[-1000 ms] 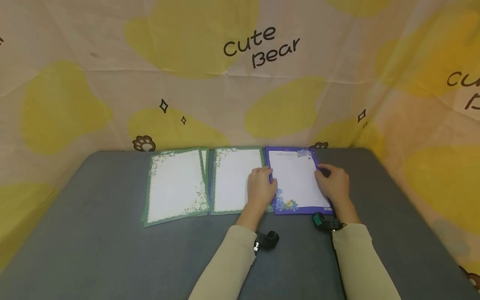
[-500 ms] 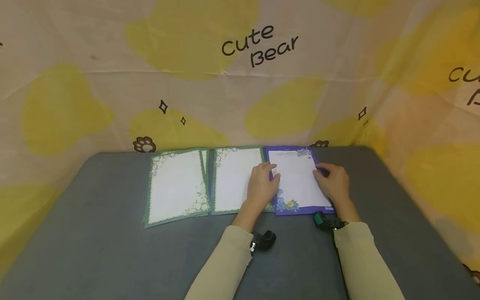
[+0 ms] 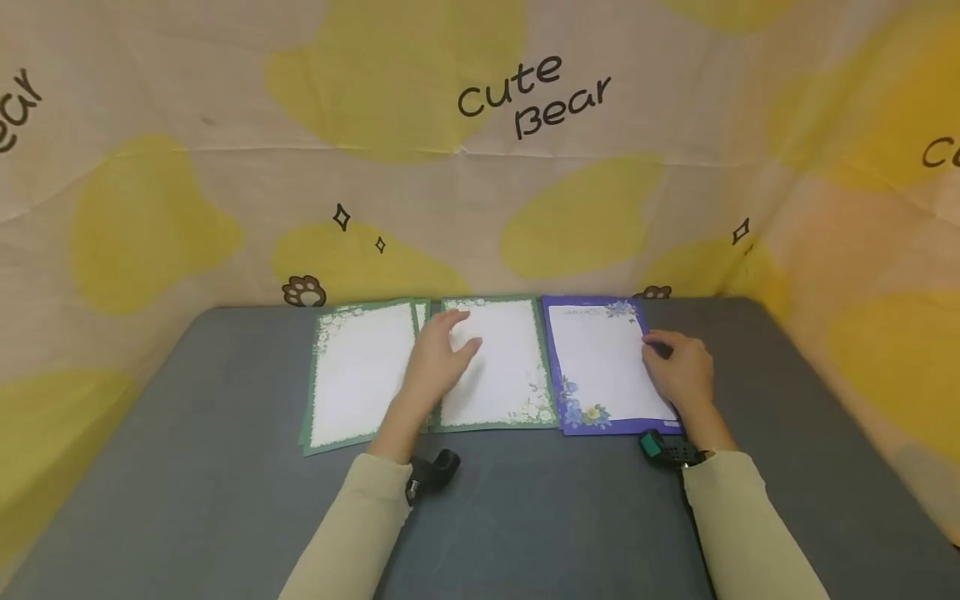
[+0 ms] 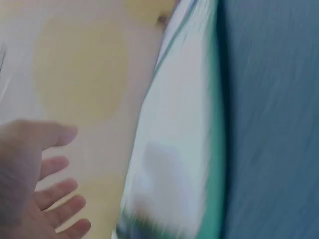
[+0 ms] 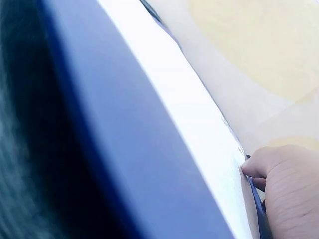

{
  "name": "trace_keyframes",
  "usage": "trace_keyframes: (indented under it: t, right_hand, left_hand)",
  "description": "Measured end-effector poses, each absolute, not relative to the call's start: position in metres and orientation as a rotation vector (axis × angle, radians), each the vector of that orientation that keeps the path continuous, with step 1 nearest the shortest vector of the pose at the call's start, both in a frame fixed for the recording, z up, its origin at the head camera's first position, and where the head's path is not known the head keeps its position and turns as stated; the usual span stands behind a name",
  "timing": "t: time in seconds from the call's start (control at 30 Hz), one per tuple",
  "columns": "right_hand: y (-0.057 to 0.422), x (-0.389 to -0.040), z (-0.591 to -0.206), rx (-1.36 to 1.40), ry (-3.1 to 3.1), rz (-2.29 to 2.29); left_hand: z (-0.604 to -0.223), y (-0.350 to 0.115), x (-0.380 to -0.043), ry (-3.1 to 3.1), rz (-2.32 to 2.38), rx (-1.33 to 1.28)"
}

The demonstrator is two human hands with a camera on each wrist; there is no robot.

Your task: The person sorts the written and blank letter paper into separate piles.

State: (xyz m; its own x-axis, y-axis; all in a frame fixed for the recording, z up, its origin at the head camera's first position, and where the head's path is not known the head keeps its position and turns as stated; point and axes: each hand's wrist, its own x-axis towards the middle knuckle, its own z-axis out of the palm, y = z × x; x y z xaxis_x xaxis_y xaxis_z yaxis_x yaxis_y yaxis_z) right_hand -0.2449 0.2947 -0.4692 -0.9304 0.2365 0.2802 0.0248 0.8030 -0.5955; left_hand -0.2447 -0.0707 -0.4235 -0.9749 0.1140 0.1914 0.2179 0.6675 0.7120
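Observation:
In the head view my left hand [image 3: 435, 354] is above the gap between the left and middle green-bordered sheets, fingers apart and holding nothing. Its spread fingers also show in the left wrist view, clear of the paper. The middle sheet [image 3: 491, 367] is white with pale flowers in its corners. My right hand [image 3: 684, 371] pinches the right edge of a purple-bordered sheet [image 3: 600, 358] with blue flowers; the right wrist view shows the thumb on its face, fingers mostly hidden behind the edge. A left green-bordered sheet [image 3: 360, 367] lies slightly askew over others.
The sheets lie in a row along the back of a grey table [image 3: 510, 517]. Behind it hangs a cloth [image 3: 405, 192] with yellow patches and lettering. A black wrist device [image 3: 435, 475] is on the left arm, another [image 3: 667, 450] on the right.
My left hand has left the purple-bordered sheet's left edge and moved left across the middle green-bordered sheet. My right hand stays at the purple-bordered sheet's right edge.

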Motion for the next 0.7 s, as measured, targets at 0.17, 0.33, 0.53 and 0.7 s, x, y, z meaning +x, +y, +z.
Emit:
trace_keyframes:
  t: [0.17, 0.33, 0.53, 0.7]
  right_hand:
    - [0.296, -0.243, -0.468, -0.201, -2.636, 0.855]
    - [0.295, -0.24, -0.468, -0.2, -2.631, 0.834]
    - [0.294, -0.24, -0.465, -0.201, -2.654, 0.835]
    - [0.289, -0.24, -0.46, -0.209, -2.64, 0.828]
  left_hand:
    - [-0.433, -0.103, -0.252, -2.766, -1.184, -0.233]
    - [-0.45, -0.107, -0.254, -2.85, -1.128, -0.308]
    - [-0.464, -0.103, -0.255, -2.893, -1.04, -0.323]
    - [-0.467, -0.103, -0.257, -2.891, -0.934, -0.381]
